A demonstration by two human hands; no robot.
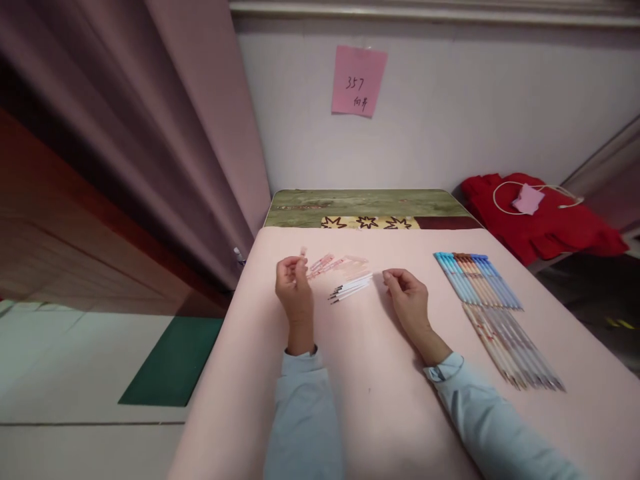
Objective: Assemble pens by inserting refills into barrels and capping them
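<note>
My left hand (294, 283) is raised at the left of the table, with thumb and fingertips pinched on a small translucent pink pen part (303, 251). Just right of it lie pink printed pen barrels (325, 265) and paler pink clear pieces (356, 267). Several white pen refills (350, 288) with dark tips lie in a loose bundle between my hands. My right hand (409, 297) rests near the refills' right end, thumb and index finger pressed together; whether anything is between them is hidden.
At the right lie a row of blue and brown pens (463, 280) and a row of clear and grey pens (513, 347). A pink cloth (380, 420) covers the table. Beyond the right edge are a red cloth (560, 223) and a white cable (500, 200). A curtain (200, 120) hangs left.
</note>
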